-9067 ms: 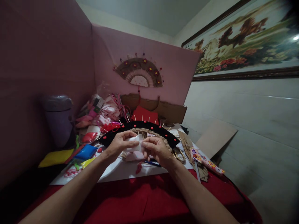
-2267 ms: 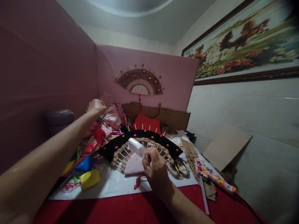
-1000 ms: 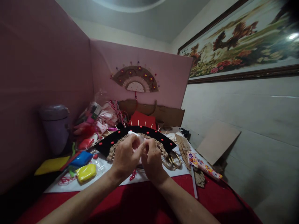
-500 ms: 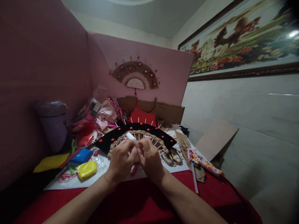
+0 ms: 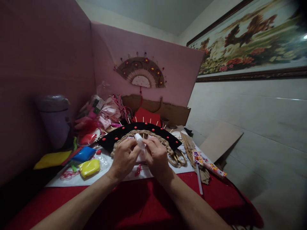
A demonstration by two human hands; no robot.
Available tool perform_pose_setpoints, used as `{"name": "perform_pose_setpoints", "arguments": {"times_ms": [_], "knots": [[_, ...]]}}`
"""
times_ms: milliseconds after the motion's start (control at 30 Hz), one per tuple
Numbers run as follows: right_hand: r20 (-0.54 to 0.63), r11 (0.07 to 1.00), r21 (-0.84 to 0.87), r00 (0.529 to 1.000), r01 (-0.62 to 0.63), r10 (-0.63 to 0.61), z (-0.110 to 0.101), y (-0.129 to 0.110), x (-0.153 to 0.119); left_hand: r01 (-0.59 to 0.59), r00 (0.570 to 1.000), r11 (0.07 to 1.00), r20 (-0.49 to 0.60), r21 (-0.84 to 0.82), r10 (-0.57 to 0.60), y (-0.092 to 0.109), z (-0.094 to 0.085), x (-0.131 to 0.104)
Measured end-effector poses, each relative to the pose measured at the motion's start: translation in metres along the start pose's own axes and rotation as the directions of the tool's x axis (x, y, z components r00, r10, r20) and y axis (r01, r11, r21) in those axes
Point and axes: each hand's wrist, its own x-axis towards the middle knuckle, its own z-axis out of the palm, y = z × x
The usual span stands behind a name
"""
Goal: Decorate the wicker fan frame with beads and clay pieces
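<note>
Both hands are close together over the front of a black fan (image 5: 127,129) dotted with red blobs and edged with a braided tan cord (image 5: 120,139). Between my fingers is a small white roll (image 5: 139,139), soft-looking, its material unclear. My left hand (image 5: 126,156) is closed on its left side, thumb and fingers pinching. From the other side, my right hand (image 5: 155,155) pinches it with bent fingers. Thin sticks stand out along the fan's upper edge. The fan's lower middle is hidden behind my hands.
Left lie a yellow packet (image 5: 89,168), a blue packet (image 5: 83,154) and a purple cup (image 5: 54,121). Gold-handled scissors (image 5: 178,157) lie right, beside corrugated cardboard (image 5: 189,148) and a flower-patterned glue gun-like thing (image 5: 208,164). A finished fan (image 5: 141,72) hangs on the pink panel behind.
My hands have parted slightly at the top, and more of the white roll shows between them, now more upright. The whole view has shifted a little.
</note>
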Motion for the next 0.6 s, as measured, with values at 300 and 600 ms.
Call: {"name": "perform_pose_setpoints", "arguments": {"times_ms": [300, 600], "knots": [[-0.017, 0.981, 0.195, 1.0, -0.003, 0.006, 0.0, 0.012, 0.003, -0.127, 0.992, 0.992, 0.014, 0.009, 0.127, -0.005, 0.0, -0.001], [0.049, 0.706, 0.657, 0.95, -0.263, 0.308, 0.007, 0.011, 0.006, 0.368, 0.928, 0.67, 0.207, -0.645, -0.31, -0.013, -0.007, 0.014]]}}
